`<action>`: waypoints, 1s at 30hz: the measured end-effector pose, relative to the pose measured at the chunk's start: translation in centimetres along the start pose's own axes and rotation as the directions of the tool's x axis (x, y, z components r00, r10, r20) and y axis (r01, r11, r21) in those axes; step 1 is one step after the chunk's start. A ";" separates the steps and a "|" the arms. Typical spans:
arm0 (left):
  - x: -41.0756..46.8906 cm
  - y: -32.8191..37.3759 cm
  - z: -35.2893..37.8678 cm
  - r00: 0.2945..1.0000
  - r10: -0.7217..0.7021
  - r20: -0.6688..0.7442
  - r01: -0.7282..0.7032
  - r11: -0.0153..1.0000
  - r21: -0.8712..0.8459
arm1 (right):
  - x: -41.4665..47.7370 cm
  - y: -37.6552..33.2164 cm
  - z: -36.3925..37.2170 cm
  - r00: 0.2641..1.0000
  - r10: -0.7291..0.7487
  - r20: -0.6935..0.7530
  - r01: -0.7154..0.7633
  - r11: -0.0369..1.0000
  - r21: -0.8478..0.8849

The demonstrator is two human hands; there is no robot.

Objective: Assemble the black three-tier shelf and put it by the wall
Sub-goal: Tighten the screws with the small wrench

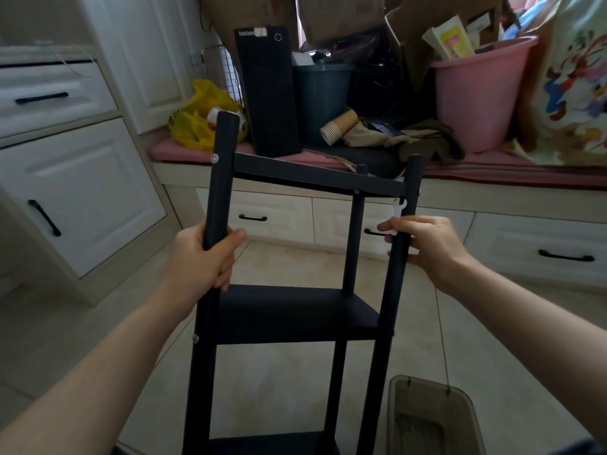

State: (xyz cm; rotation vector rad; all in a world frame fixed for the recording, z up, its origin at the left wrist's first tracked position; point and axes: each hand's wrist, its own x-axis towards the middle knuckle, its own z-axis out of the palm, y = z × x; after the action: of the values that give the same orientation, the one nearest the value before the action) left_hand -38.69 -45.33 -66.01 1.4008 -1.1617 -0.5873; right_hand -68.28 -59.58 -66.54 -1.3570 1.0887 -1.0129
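— Where have you got the shelf point(295, 313)?

— Straight in front of me, running from 12 o'clock down to 6, all three tiers on. It's out on the tiled floor point(279, 267), not yet by any wall. Its feet are below my view, so I can't tell whether it's lifted or standing.

— And your hands?

— My left hand point(203, 257), at 9 o'clock, is wrapped round the left post point(221, 178), fingers point(231, 241) closed tight on it. My right hand point(427, 241), at 3 o'clock, curls round the right post point(409, 198) and also pinches a small white plastic piece point(397, 213) against it.

— What worries you?

— That right grip. With the white piece sharing the hold, I reckon the post could slip, or the piece could drop, if I carry it like this.

— Anything in the way?

— A small bin point(430, 418) on the floor at 5 o'clock, near the right-hand legs. If I swing that way I'd likely knock it. From 12 to 2 o'clock the window seat point(512, 174) is piled with clutter, a pink bucket point(476, 100) among it, and the post tops are near enough to catch something. I'm also holding it by the posts alone, so if a screw point(214, 157) is loose, the frame might twist.
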 end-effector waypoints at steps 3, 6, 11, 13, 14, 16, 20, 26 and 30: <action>0.6 -0.6 -1.1 0.996 0.058 -0.062 -0.049 0.989 0.138 | -0.3 -0.4 0.2 0.999 -0.026 0.043 0.026 1.000 -0.010; 1.1 -1.4 -2.1 0.991 0.078 -0.111 -0.051 0.971 0.232 | -0.7 -1.0 0.3 0.992 -0.077 0.098 0.080 0.996 -0.034; 2.0 -2.9 -3.2 0.973 0.076 -0.219 -0.006 0.953 0.302 | -1.8 -2.7 0.9 0.970 -0.162 0.182 0.164 0.986 0.001; 2.4 -3.1 -3.5 0.955 0.100 -0.278 -0.005 0.946 0.325 | -2.2 -3.3 1.5 0.952 -0.218 0.215 0.219 0.976 0.018; 2.5 -3.1 -3.5 0.946 0.106 -0.307 -0.003 0.948 0.319 | -2.5 -3.6 1.7 0.943 -0.244 0.226 0.245 0.969 0.028; 2.8 -3.0 -3.6 0.931 0.102 -0.351 0.009 0.954 0.300 | -3.0 -4.3 2.2 0.924 -0.281 0.259 0.278 0.959 0.050; 3.0 -3.1 -3.8 0.923 0.056 -0.380 0.050 0.963 0.264 | -4.1 -5.0 3.2 0.876 -0.337 0.345 0.347 0.937 0.034; 2.8 -4.2 -4.4 0.928 0.017 -0.372 0.101 0.950 0.296 | -5.9 -6.3 4.5 0.842 -0.381 0.382 0.414 0.910 -0.006; 2.9 -4.9 -4.6 0.922 0.006 -0.388 0.149 0.918 0.367 | -6.5 -6.5 4.8 0.827 -0.403 0.393 0.455 0.890 -0.045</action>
State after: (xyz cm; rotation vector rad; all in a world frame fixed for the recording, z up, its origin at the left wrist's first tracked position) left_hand -32.07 -46.69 -68.89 1.8123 -0.9388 -0.1133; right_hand -64.56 -52.14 -60.34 -1.8766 0.5782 -0.9494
